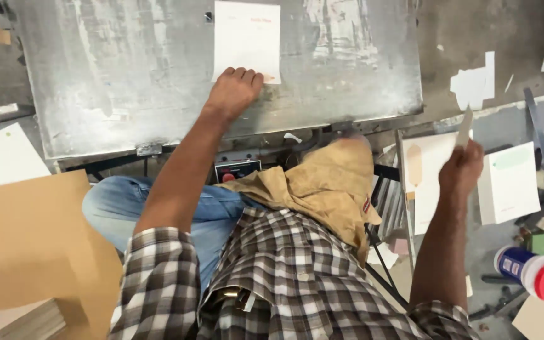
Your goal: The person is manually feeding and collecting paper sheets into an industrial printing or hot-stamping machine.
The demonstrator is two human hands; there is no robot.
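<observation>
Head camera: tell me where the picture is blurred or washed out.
Head view: the raised right hand and its card are smeared by motion; the white sheet under the left hand is bright enough to lose its print; the metal table shows soft pale sheen.

bottle (534, 271) cut off, sheet's (247, 39) print illegible
</observation>
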